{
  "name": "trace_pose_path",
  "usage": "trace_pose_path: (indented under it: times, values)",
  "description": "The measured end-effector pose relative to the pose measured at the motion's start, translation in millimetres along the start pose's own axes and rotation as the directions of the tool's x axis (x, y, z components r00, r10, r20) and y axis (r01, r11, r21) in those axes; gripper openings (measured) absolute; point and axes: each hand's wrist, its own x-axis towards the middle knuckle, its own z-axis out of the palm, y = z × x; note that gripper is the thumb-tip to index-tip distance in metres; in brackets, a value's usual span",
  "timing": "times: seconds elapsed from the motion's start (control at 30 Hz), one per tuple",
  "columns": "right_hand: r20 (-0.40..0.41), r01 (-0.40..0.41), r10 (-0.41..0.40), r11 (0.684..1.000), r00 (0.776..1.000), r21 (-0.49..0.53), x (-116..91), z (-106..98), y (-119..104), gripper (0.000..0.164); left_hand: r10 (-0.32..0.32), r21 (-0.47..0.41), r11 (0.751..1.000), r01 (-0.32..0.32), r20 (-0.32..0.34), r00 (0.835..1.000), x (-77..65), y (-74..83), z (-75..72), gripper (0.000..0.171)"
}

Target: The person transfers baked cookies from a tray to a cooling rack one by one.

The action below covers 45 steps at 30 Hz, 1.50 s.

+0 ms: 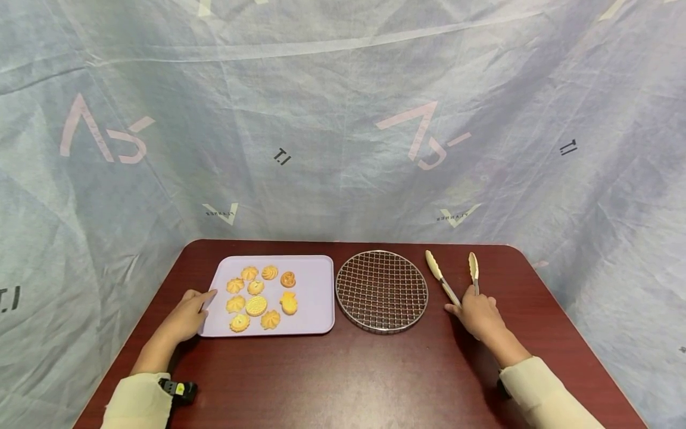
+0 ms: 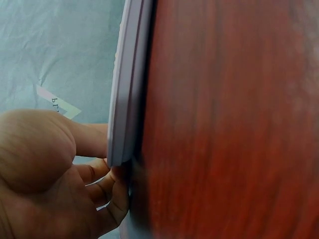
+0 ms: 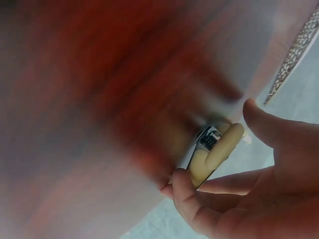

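Observation:
At the left short side of a pale lilac tray [image 1: 313,298], my left hand [image 1: 184,317] pinches the rim. The left wrist view shows the thumb over the edge and the fingers curled beneath it. Several golden cookies [image 1: 256,306] of different shapes lie on the tray, mostly in its left and middle part. On the right, my right hand [image 1: 479,316] is at the handle end of metal tongs with cream scalloped tips [image 1: 433,263], whose arms stand spread apart. Its fingers curl round one side of the cream-padded handle [image 3: 202,167], while the thumb stands away from it.
Between tray and tongs lies a round wire cooling rack [image 1: 382,291], close beside the tray's right edge. Everything rests on a dark red-brown wooden table [image 1: 343,381]. Grey printed cloth [image 1: 332,119] hangs behind the table and at both sides.

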Motion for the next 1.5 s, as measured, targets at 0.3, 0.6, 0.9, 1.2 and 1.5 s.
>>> trace_pose_path:
  times: [0.3, 0.6, 0.9, 1.2, 1.5]
  values:
    - [0.041, -0.038, 0.038, 0.999, 0.998, 0.01, 5, -3, 0, 0.057, -0.002, -0.002, 1.0, 0.002, 0.004, 1.0, -0.1, -0.1, -1.2, 0.05]
    - [0.05, -0.071, 0.069, 0.997, 0.996, 0.031, 7, -9, 3, 0.086, 0.003, 0.004, 1.0, -0.003, 0.003, 1.0, -1.7, 0.5, -2.2, 0.05]
    - [0.127, -0.084, 0.057, 0.973, 0.99, 0.215, 13, -13, 20, 0.088, 0.002, 0.002, 1.0, -0.002, 0.007, 1.0, -1.8, 1.0, -2.1, 0.05]
    - [0.22, -0.157, 0.065, 0.887, 0.973, 0.433, 17, -12, 34, 0.082, 0.03, -0.01, 0.999, -0.031, -0.011, 0.999, -2.0, 0.6, -1.3, 0.05]
    - [0.217, -0.228, 0.143, 0.868, 0.966, 0.442, 16, -11, 34, 0.091, 0.048, -0.012, 0.999, -0.049, -0.009, 0.999, -1.9, 2.9, -2.5, 0.05]
